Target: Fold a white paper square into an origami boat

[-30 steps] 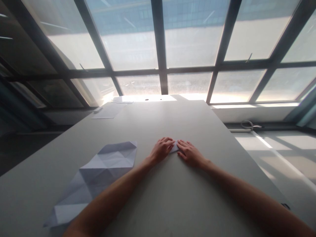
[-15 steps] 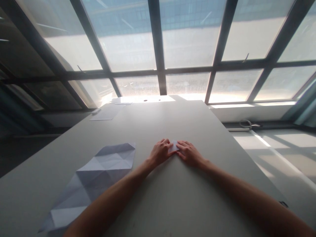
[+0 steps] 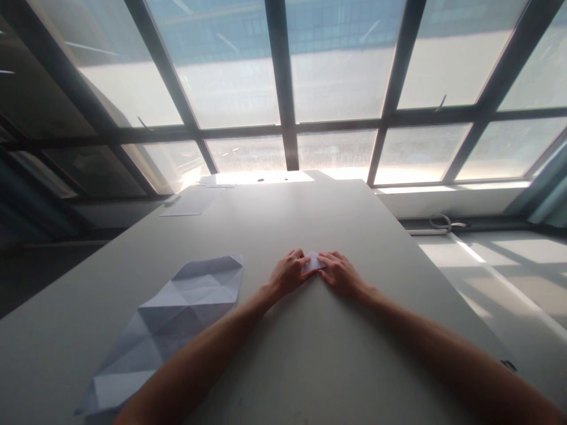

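Observation:
A small folded piece of white paper [image 3: 313,261] lies on the white table [image 3: 283,218], between my two hands. My left hand [image 3: 290,268] grips its left side, fingers curled and thumb pointing inward. From the other side my right hand [image 3: 339,273] has its fingers and thumb closed on the right part of the paper. Both hands rest low at the tabletop, and their fingers cover much of the folded piece. A large creased sheet of paper [image 3: 177,319] is spread to the left, partly hidden by my left forearm.
Flat sheets of paper [image 3: 188,203] lie at the table's far left corner. Beyond the far edge stand tall framed windows [image 3: 336,77]. A coiled cable [image 3: 440,222] sits on the ledge to the right. A small dark object [image 3: 508,365] is at the right edge.
My hands stay nearly in place around the folded paper, with only a slight shift of the fingers. The large creased sheet has moved very slightly at its near end.

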`<state>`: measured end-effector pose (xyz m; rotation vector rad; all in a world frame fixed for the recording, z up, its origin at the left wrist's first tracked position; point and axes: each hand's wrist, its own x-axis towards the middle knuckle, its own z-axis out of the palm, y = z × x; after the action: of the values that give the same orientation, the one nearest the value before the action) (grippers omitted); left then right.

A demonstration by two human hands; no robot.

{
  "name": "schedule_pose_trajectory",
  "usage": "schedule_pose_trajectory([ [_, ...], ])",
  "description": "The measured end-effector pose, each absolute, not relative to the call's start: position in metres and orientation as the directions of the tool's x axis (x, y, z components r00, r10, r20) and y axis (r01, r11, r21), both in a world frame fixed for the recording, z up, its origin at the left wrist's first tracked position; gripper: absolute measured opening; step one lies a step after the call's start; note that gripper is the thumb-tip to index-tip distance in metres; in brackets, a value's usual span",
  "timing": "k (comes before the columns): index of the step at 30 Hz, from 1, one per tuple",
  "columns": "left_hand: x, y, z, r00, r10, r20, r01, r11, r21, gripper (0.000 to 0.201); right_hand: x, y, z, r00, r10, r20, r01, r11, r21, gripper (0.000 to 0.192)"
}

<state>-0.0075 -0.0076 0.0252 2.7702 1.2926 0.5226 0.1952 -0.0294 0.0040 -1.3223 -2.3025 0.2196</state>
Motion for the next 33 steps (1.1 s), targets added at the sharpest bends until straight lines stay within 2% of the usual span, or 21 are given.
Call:
schedule_pose_trajectory([
  [11,-0.007,-0.005,0.024,0.621,0.73,0.285,0.694,-0.681,0.233,0.032,0.202,-0.021,-0.004,-0.265,0.869,0.419,0.705,0.471,-0.531,0.025],
  [21,-0.006,-0.004,0.02,0.614,0.711,0.343,0.626,-0.704,0.336,0.031,0.204,-0.019,-0.004,-0.121,0.857,0.501,0.545,0.479,-0.688,0.028],
  [25,-0.004,-0.002,0.016,0.561,0.726,0.397,0.593,-0.688,0.419,0.034,0.201,-0.018,-0.004,-0.078,0.847,0.526,0.493,0.491,-0.718,0.035],
  [28,-0.003,-0.002,0.015,0.49,0.792,0.364,0.602,-0.609,0.516,0.043,0.2,-0.02,-0.003,-0.088,0.856,0.509,0.479,0.485,-0.732,0.035],
  [33,-0.003,0.002,0.014,0.404,0.867,0.292,0.524,-0.481,0.703,0.035,0.198,-0.025,0.001,-0.24,0.822,0.517,0.525,0.558,-0.643,0.033],
])
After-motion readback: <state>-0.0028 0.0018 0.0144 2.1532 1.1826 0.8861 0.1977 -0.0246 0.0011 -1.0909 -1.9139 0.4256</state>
